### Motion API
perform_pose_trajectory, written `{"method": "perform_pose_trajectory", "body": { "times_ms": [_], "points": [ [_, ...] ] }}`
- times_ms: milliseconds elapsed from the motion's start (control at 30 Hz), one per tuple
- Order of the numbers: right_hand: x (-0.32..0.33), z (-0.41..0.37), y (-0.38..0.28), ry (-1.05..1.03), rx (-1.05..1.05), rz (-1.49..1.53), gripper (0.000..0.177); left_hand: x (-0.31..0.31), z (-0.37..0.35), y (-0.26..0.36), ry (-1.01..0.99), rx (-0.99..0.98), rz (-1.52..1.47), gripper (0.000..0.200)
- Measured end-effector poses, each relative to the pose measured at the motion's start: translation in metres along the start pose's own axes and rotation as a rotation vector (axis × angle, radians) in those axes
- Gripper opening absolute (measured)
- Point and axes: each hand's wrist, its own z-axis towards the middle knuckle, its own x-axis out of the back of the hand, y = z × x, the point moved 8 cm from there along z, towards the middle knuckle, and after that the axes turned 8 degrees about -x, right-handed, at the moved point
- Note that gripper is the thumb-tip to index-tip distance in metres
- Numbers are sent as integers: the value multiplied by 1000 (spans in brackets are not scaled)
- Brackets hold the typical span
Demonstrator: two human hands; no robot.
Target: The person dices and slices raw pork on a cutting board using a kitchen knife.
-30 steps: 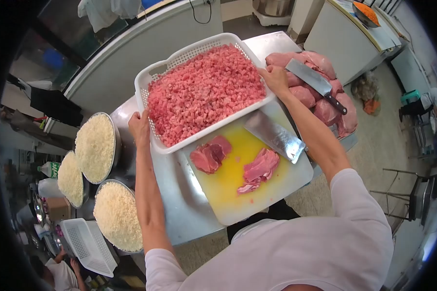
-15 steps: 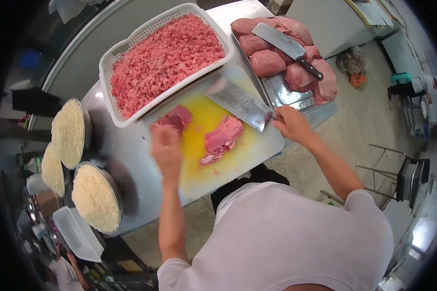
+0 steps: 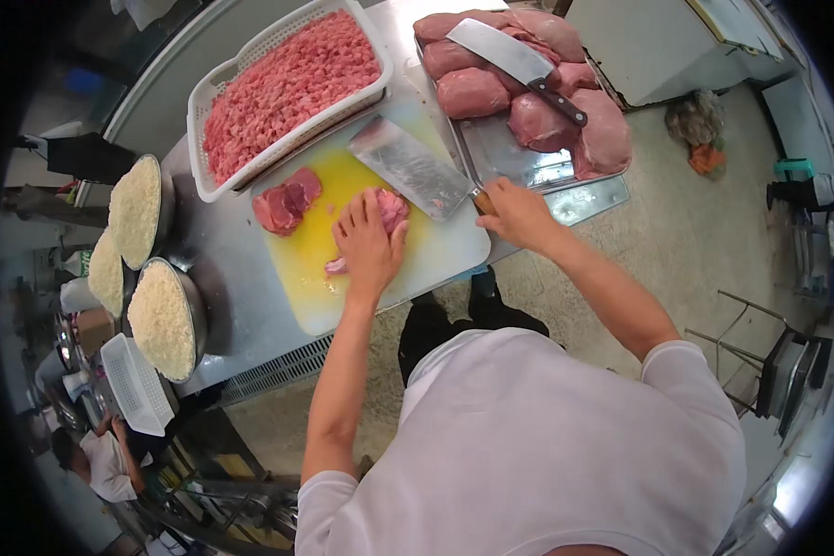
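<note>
My right hand [image 3: 521, 215] is closed around the wooden handle of a broad cleaver [image 3: 412, 169]. The blade lies flat over the far part of the cutting board [image 3: 449, 248], pointing away to the left. My left hand [image 3: 369, 243] rests on a piece of raw meat [image 3: 392, 209], fingers stretched over it and thumb apart; the hand hides part of the piece. Left of that hand, another raw piece, darker red meat [image 3: 287, 201], lies on the board's yellow-stained area, untouched.
Behind the board stands a white perforated basket [image 3: 385, 72] of diced meat. A metal tray [image 3: 559, 167] holds large meat pieces and a second, black-handled cleaver [image 3: 510, 56]. Several bowls of white crumbs [image 3: 165, 315] line the left side. Another person [image 3: 107, 459] is at lower left.
My left hand has moved from the darker piece to the right-hand piece and now lies on it. My right hand stays at the cleaver handle. The view has shifted.
</note>
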Motion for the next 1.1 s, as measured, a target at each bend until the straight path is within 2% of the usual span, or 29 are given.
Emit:
{"method": "perform_pose_trajectory", "body": {
  "times_ms": [67,200,267,300,367,433,500,533,567,633,667,733,767,833,967,1100],
  "points": [
    [-6,-4,-1,126,69,29,42,-18,1,-5,-100,3,132,80],
    [3,0,2,171,70,66,46,-20,-1,-12,-37,-49,136,76],
    [-2,6,7,-138,-77,253,45,-12,-3,-18,57,-13,-76,70],
    [8,4,0,-130,-73,247,45,-13,-5,-19,68,-15,-76,70],
    [19,-11,-8,-165,-207,451,45,-17,-8,-31,91,82,130,62],
    [16,-26,-26,-113,-197,415,44,-14,-4,-28,69,104,97,57],
    [-10,-33,-33,-144,-169,601,41,-12,-2,-27,51,131,64,54],
    [-15,-35,-45,-125,-74,630,40,-10,-3,-26,72,120,50,49],
    [-17,-31,-43,-127,-73,623,40,-8,-3,-25,91,104,35,45],
    [-21,-36,-52,-559,-380,603,35,-12,4,-32,136,187,-19,39],
    [-12,-41,-56,-565,-391,596,35,-15,2,-39,171,271,-73,33],
    [23,-47,-59,-346,-264,480,36,-17,7,-37,168,258,-47,28],
    [30,-57,-62,-346,-273,475,36,-19,10,-35,168,244,-20,24],
    [45,-71,-78,-288,-145,487,42,-18,15,-33,123,256,-19,25],
    [32,-65,-84,-343,-200,355,45,-8,19,-29,63,272,-27,28],
    [0,-18,-102,-251,-31,410,43,-13,15,-29,25,242,-38,30]
  ]
}}
